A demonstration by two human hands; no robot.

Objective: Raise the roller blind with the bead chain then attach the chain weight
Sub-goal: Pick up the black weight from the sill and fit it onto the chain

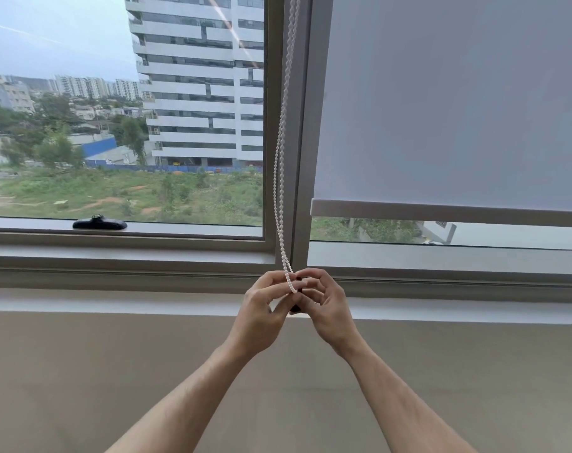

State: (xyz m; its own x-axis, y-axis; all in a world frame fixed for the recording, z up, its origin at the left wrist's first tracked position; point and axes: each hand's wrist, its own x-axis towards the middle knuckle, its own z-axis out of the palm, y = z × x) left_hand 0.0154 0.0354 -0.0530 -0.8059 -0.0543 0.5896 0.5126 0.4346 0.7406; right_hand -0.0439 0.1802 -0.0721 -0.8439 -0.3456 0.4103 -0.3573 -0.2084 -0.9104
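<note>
While two hands, left hand [261,313], right hand [327,308], pinch one bead chain [282,152], one roller blind [451,103]

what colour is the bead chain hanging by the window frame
White; the looped plastic bead chain shows best in the head view.

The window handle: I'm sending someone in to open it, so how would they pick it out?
Look at the left window, the one with no blind. On its bottom frame lies the window handle, low, black and lying flat, the only dark fitting there.
</note>
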